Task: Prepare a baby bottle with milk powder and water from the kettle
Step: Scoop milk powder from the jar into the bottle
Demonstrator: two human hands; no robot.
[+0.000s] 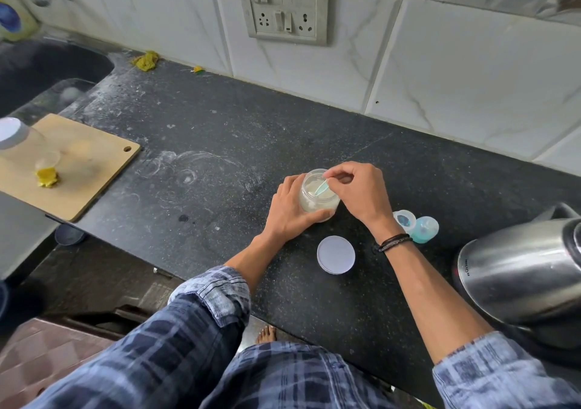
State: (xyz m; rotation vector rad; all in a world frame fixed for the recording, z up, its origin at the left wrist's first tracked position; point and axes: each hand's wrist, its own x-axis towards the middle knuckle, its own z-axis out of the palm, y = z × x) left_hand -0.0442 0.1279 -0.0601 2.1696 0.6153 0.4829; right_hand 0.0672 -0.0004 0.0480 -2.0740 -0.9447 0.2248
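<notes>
A clear jar of whitish milk powder (314, 202) stands open on the black counter (220, 163). My left hand (290, 210) grips its side. My right hand (358, 191) pinches the handle of a pale green scoop (321, 187), whose bowl dips into the powder. The jar's white lid (335, 254) lies flat in front of the jar. Behind my right wrist lie blue baby bottle parts: a ring with cap (405, 220) and a teat piece (425, 229). The steel kettle (522, 270) stands at the right edge.
A wooden cutting board (94, 169) at the left carries a clear jar with white lid (12, 133) and a yellow scrap (47, 178). A dark sink (47, 69) lies at the far left. A switch and socket panel (284, 6) is on the tiled wall.
</notes>
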